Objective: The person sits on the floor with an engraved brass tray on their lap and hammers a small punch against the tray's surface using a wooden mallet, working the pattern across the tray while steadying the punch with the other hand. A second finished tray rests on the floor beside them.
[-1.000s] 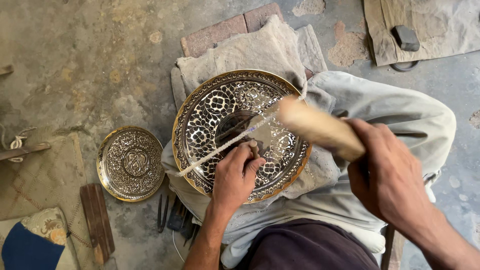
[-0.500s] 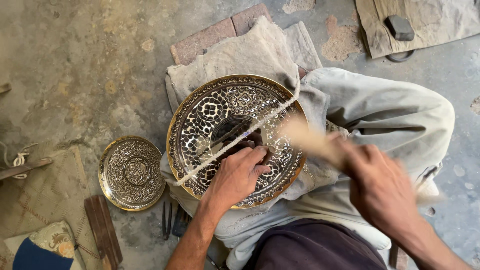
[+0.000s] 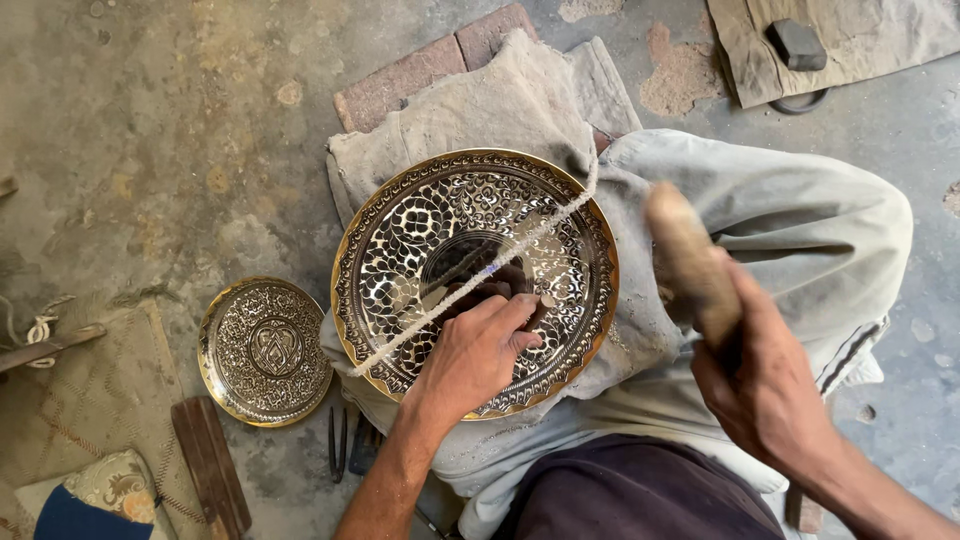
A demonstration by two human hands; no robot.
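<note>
Small round engraved brass plate (image 3: 265, 351) on floor at 9 o'clock. Large ornate brass tray (image 3: 475, 280) on lap cloth; left hand (image 3: 472, 355) pinches small tool on it. Right hand (image 3: 765, 390) clenched round wooden mallet (image 3: 690, 262), at 3 o'clock, head pointing 11.

the carrier is a rough, stained grey concrete floor (image 3: 180, 130). near top centre two reddish bricks (image 3: 430, 65) lie end to end, partly under a folded beige cloth (image 3: 500, 100). at the upper right a tan sheet (image 3: 870, 40) bears a small dark block (image 3: 797, 43). at lower left a small round engraved brass plate (image 3: 265, 350) lies flat, just beside a dark wooden strip (image 3: 210, 465), thin dark metal tools (image 3: 345, 440) and a woven mat (image 3: 70, 400). a patterned cushion (image 3: 85, 495) sits in the bottom left corner.
</note>
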